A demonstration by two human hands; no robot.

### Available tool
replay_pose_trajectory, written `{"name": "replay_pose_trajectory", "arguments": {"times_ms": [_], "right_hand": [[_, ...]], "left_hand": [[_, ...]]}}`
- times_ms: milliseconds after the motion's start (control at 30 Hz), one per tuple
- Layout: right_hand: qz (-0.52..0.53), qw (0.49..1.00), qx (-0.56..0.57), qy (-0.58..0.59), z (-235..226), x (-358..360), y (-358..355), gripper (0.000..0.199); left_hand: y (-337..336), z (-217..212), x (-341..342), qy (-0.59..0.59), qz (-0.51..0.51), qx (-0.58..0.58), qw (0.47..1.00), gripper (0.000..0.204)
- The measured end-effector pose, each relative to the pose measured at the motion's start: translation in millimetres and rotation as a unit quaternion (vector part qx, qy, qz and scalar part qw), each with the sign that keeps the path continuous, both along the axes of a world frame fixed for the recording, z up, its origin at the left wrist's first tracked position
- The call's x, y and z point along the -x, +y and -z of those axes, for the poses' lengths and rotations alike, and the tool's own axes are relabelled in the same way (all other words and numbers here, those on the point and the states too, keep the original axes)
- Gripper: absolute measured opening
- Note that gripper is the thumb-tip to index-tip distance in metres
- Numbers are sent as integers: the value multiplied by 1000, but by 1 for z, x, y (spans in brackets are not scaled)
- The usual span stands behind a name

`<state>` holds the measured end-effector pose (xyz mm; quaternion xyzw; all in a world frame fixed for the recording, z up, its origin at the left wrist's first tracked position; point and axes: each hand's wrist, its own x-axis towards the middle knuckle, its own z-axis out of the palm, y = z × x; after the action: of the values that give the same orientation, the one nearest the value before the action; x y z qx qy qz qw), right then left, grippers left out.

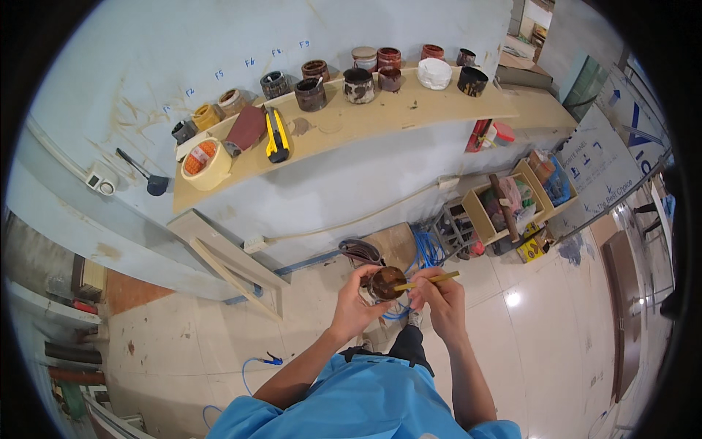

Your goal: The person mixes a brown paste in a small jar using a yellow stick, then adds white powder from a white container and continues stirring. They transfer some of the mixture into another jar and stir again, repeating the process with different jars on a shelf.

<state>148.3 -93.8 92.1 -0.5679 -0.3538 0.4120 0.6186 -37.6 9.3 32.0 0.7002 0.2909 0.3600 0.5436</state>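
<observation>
head view: going left to right with the shelf (402, 110) as landmark, a small white box (102, 178) is fixed to the wall left of the shelf, and a dark tool with a long thin handle (156, 184) hangs between the two. at the shelf's left end lies a cream roll of tape (213, 175), with a yellow jar (205, 117) behind it; below that end, a wooden frame (252, 254) leans. a maroon pad (247, 130) comes next on the shelf, just beside a yellow and black utility knife (277, 137), then a dark jar (311, 96). below the shelf's middle, well apart from it, the left hand (354, 307) curls around a jar of brown contents (385, 285), its mouth turned up. a stained pale jar (359, 86) stands on the shelf above. right of the held jar, the right hand (442, 298) pinches a thin yellowish stick (443, 277) between thumb and fingers; the stick's left end reaches the jar's mouth, though whether it dips in cannot be told. coiled blue hose (427, 250) lies on the floor below the shelf. a white-covered jar (434, 74) and a black pot (472, 82) stand toward the shelf's right end, and an open box (474, 218) sits below that end.
</observation>
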Motion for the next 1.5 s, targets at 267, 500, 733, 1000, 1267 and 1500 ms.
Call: {"name": "replay_pose_trajectory", "arguments": {"times_ms": [267, 500, 733, 1000, 1267, 1500], "right_hand": [[10, 994, -108, -6, -37, -65, 52, 17], [-78, 963, -209, -148, -116, -147, 104, 21], [-120, 899, -297, -297, -162, -212, 163, 18], [-149, 907, -264, -292, -188, -247, 213, 16], [-165, 958, -160, -172, -162, -240, 228, 23], [-152, 965, -183, -113, -141, -229, 228, 30]], "left_hand": [[49, -33, -67, -55, -52, -29, 997, 82], [102, -92, -147, -163, -74, -127, 976, 87], [130, -130, -192, -106, -142, -186, 967, 86], [153, -182, -214, 31, -246, -228, 942, 79], [191, -196, -208, 131, -258, -294, 911, 74], [203, -187, -212, 137, -231, -246, 931, 75]]}}
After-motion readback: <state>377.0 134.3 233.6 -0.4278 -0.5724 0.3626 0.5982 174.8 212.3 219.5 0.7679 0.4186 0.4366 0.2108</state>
